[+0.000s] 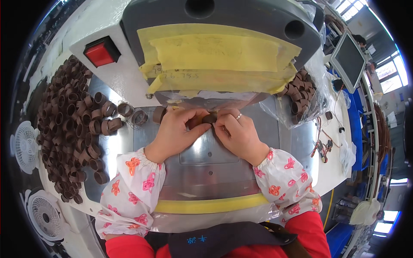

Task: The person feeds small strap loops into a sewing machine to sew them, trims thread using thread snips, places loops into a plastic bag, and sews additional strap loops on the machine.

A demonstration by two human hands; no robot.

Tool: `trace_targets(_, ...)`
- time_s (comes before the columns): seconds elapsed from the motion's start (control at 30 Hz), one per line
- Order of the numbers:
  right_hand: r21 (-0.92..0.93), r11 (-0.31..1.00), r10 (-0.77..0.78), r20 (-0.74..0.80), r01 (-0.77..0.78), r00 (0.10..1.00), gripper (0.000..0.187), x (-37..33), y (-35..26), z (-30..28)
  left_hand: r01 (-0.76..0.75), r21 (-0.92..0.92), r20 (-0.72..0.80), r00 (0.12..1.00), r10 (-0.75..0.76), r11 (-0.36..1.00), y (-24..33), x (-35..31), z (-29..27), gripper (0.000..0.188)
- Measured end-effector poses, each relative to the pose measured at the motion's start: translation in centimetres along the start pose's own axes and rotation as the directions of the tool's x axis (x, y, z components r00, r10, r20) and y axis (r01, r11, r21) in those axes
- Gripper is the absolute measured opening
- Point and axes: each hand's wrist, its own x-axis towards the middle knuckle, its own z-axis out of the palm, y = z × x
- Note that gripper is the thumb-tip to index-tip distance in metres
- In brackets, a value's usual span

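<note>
Under the machine head, my two hands meet over the metal work plate (193, 176). A small dark brown ring (210, 118) is between my fingertips, partly hidden by them. My left hand (177, 130) is closed, thumb and fingers pinching the ring's left side. From the other side my right hand (239, 134), with a metal finger ring on it, pinches the brown ring's right edge. Just left of my left hand stands another brown ring (158, 115). Two coils of thin wire (132, 113) lie further left.
A large heap of brown rings (71, 124) covers the left side. More brown rings (299, 91) sit in a clear plastic bag at the right. The grey machine head (133, 30), with yellow tape and a red switch (101, 51) beside it, overhangs my hands. Small snips (322, 151) lie at the right.
</note>
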Motion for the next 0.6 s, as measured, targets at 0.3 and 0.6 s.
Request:
trace_targets(0.3,0.268,0.927,0.250,0.078,-0.262,0.965,0.023,-0.36,-0.05,-0.42,0.122,-0.111,0.054,0.992,-0.117,0.986,-0.07,0.19,0.00,0.014)
trace_targets(0.6,0.509,0.662,0.500,0.247,-0.551,0.830,0.023,-0.80,-0.18,-0.04,0.062,-0.169,0.046,0.997,-0.055,0.984,0.08,0.11,-0.06,0.008)
